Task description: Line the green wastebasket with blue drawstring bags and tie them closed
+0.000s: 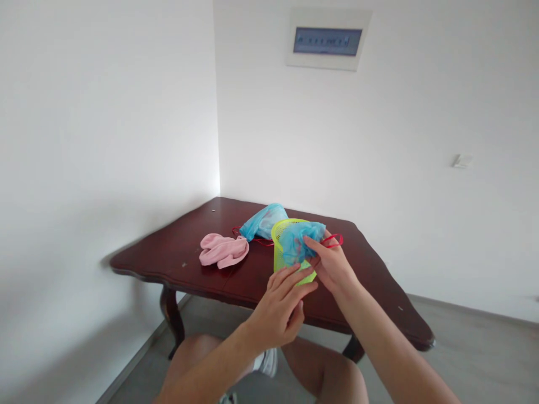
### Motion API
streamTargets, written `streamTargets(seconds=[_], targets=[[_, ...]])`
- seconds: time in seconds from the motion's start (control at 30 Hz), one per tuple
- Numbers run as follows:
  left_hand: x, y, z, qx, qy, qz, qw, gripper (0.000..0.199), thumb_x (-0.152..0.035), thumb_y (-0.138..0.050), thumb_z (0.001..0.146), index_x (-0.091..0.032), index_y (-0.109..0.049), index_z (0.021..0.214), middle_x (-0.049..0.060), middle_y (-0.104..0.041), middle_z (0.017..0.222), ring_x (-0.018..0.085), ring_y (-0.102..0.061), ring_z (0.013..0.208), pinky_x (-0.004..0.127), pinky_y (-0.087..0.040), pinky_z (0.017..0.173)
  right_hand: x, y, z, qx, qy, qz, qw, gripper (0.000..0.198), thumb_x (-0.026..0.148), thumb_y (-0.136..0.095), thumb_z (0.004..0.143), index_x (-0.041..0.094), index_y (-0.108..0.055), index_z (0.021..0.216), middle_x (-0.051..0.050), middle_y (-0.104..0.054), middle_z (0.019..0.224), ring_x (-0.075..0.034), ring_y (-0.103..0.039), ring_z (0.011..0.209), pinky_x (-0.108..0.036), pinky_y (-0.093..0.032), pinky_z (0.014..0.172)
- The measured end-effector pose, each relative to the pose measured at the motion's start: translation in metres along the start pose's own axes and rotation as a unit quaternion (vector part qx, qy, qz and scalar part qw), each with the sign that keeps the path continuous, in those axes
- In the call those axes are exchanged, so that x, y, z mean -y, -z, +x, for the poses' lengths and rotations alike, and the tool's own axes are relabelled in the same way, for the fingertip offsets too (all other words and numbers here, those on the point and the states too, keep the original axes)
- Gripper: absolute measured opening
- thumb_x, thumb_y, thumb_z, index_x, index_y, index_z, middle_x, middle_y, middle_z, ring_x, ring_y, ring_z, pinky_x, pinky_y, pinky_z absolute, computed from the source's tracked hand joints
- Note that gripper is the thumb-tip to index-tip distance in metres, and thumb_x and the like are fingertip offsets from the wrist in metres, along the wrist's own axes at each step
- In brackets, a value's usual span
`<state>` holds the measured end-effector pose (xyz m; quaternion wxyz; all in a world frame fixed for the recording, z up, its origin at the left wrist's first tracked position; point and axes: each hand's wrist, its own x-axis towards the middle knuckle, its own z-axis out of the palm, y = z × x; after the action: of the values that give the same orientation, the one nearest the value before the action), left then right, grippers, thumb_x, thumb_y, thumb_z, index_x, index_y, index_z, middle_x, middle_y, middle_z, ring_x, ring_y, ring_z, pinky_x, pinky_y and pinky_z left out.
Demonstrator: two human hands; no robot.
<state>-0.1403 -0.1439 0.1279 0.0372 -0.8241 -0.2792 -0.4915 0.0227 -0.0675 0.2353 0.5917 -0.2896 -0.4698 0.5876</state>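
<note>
My right hand [330, 261] is closed on a thin blue plastic bag [297, 238] with a red drawstring, its thumb pressed on the front of the bag. The bag is bunched up, in front of a yellow-green mesh basket [279, 259]. Just below the bag is my left hand [284, 303], fingers stretched out and apart, the tips close to the bag's lower edge; whether they touch it I cannot tell. Behind the basket, to its left, lies a second blue bag [265, 221], also with red string. Crumpled pink cloth [223, 251] rests farther left.
Everything stands on a dark red-brown wooden table [168, 247] with a wavy edge and curved legs. White walls meet behind its far left corner. An electrical panel [327, 41] and a wall switch [462, 161] are on the back wall. My knees are under the near edge.
</note>
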Motion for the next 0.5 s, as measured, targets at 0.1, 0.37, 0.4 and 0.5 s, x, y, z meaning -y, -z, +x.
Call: streamTargets(seconds=[0.1, 0.37, 0.4, 0.5], targets=[[0.024, -0.001, -0.022, -0.054, 0.007, 0.010, 0.998, 0.057, -0.008, -0.059, 0.105, -0.027, -0.062, 0.159, 0.015, -0.067, 0.172, 0.033, -0.059, 0.164, 0.057, -0.050, 0.135, 0.001, 0.001, 0.026, -0.007, 0.054, -0.019, 0.998, 0.051, 0.043, -0.108, 0.073, 0.026, -0.074, 0.107, -0.005, -0.085, 0.103, -0.025, -0.083, 0.089, -0.039, -0.072, 0.078], [0.135, -0.010, -0.075, -0.032, 0.240, 0.075, 0.967, 0.035, -0.026, -0.057, 0.113, -0.029, -0.070, 0.145, 0.014, -0.075, 0.162, 0.037, -0.071, 0.154, 0.065, -0.059, 0.129, 0.060, 0.041, 0.141, -0.089, 0.441, -0.462, 0.764, 0.020, 0.031, -0.071, 0.102, 0.028, -0.064, 0.121, -0.010, -0.074, 0.110, -0.034, -0.072, 0.115, -0.056, -0.061, 0.107], [0.148, -0.014, -0.084, -0.028, 0.266, 0.086, 0.960, 0.034, -0.028, -0.056, 0.113, -0.028, -0.070, 0.145, 0.015, -0.075, 0.162, 0.038, -0.072, 0.154, 0.066, -0.060, 0.128, 0.070, 0.047, 0.157, -0.073, 0.454, -0.507, 0.729, 0.019, 0.028, -0.068, 0.100, 0.028, -0.064, 0.119, -0.011, -0.073, 0.109, -0.034, -0.071, 0.114, -0.057, -0.059, 0.107], [0.174, -0.030, -0.116, -0.007, 0.319, 0.109, 0.942, 0.035, -0.033, -0.054, 0.113, -0.022, -0.070, 0.143, 0.020, -0.077, 0.158, 0.042, -0.075, 0.150, 0.069, -0.062, 0.125, 0.099, 0.058, 0.194, -0.027, 0.465, -0.585, 0.664, 0.027, 0.018, -0.065, 0.092, 0.027, -0.063, 0.118, -0.013, -0.074, 0.110, -0.035, -0.070, 0.113, -0.056, -0.057, 0.106]])
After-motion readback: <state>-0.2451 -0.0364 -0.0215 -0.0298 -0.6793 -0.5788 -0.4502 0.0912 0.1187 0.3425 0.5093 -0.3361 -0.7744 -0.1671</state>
